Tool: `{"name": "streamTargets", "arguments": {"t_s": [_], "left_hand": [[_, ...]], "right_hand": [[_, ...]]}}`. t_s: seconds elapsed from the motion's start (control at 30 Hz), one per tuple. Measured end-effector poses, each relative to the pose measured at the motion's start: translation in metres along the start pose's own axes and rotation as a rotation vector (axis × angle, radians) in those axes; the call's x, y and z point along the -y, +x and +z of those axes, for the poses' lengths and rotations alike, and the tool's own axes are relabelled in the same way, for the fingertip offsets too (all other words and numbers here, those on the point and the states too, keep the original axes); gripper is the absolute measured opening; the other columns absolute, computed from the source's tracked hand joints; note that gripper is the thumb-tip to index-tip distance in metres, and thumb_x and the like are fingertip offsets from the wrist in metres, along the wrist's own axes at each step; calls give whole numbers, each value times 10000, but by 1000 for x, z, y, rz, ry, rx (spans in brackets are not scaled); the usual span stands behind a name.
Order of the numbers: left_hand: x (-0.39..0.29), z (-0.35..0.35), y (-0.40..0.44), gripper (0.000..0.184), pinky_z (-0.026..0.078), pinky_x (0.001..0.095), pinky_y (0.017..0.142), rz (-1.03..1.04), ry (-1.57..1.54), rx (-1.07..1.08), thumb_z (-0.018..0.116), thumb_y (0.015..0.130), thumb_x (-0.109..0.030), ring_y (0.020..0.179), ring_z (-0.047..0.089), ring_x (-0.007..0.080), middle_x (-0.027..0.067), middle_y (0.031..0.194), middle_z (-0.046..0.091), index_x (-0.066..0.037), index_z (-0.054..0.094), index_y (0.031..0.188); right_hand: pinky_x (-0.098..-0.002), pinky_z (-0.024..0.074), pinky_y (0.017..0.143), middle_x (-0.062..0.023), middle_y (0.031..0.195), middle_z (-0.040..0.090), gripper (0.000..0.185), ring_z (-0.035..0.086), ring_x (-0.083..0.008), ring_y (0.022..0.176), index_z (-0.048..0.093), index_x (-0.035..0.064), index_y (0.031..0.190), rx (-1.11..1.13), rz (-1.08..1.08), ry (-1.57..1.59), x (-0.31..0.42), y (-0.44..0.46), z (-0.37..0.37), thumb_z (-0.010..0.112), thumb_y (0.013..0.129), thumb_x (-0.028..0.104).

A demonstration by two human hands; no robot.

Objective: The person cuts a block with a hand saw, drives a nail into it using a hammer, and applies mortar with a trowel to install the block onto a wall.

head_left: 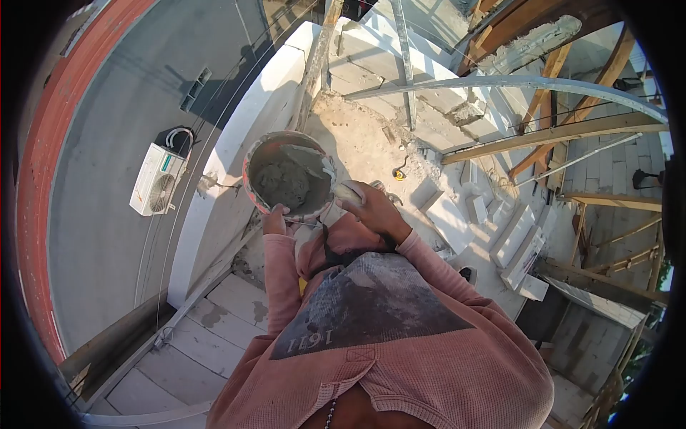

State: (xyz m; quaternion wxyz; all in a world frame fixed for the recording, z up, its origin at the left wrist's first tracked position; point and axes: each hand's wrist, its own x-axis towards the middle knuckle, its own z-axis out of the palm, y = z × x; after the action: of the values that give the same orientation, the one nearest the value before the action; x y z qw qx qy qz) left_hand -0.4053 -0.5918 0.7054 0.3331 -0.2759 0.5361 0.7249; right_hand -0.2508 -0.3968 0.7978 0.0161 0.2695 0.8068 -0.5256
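Note:
A round bucket (251, 187) with a reddish, mortar-smeared rim holds wet grey mortar (282, 184). My left hand (276, 220) is closed on the bucket's near rim. To the right of the bucket, my right hand (375, 211) is wrapped round the pale, rounded handle (348, 194) of a tool. A flat, mortar-coated blade (309, 159) lies inside the bucket at its upper right; whether it joins that handle is hard to make out.
A white block wall (236, 150) runs along the left, beyond it an air-conditioner unit (158, 182). Loose white blocks (513, 232) lie at the right. Wooden beams (550, 138) and a curved metal bar (514, 81) cross the upper right. A yellow tape-like object (399, 174) sits on the floor.

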Motion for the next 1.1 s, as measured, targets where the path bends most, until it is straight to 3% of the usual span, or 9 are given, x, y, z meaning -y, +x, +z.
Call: {"name": "streamTargets", "arguments": {"t_s": [0.23,0.43,0.63,0.8,1.0,1.1], "left_hand": [[-8,-9,12,150,592,587,683,-48,11,128,587,785,-67,684,632,346,186,857,590,25,541,895],[-7,-12,32,151,596,500,566,-103,22,110,570,779,-19,628,615,303,144,822,558,2,507,914],[-17,-6,32,141,598,504,559,-91,111,131,585,790,-39,609,611,288,136,796,553,-1,508,902],[-25,7,24,141,578,505,626,-43,210,188,611,815,-111,635,616,294,142,804,573,5,545,860],[-28,19,30,172,571,493,618,-15,267,242,629,837,-150,643,622,293,147,820,587,1,557,879],[-31,26,26,185,568,487,616,-6,307,256,631,842,-161,648,622,292,146,828,586,3,560,886]], "right_hand": [[-437,479,952,-230,1176,650,520,626,-396,1098,613,14,1248,-35,1,-10,3,-4,15,671,918,412],[-447,472,959,-231,1174,645,510,614,-404,1113,601,18,1241,-54,3,-76,12,7,12,676,911,399],[-446,478,954,-232,1160,649,512,622,-404,1105,595,13,1245,-67,24,-37,12,9,15,683,905,385],[-442,489,938,-236,1151,653,517,636,-402,1082,593,5,1250,-115,11,-6,8,6,16,683,901,377],[-404,491,929,-215,1113,679,529,657,-357,1043,607,7,1250,-218,-35,-13,-10,7,25,711,896,387],[-455,480,963,-249,1168,653,540,627,-412,1103,591,15,1265,-195,12,36,-6,1,21,669,909,413]]}}
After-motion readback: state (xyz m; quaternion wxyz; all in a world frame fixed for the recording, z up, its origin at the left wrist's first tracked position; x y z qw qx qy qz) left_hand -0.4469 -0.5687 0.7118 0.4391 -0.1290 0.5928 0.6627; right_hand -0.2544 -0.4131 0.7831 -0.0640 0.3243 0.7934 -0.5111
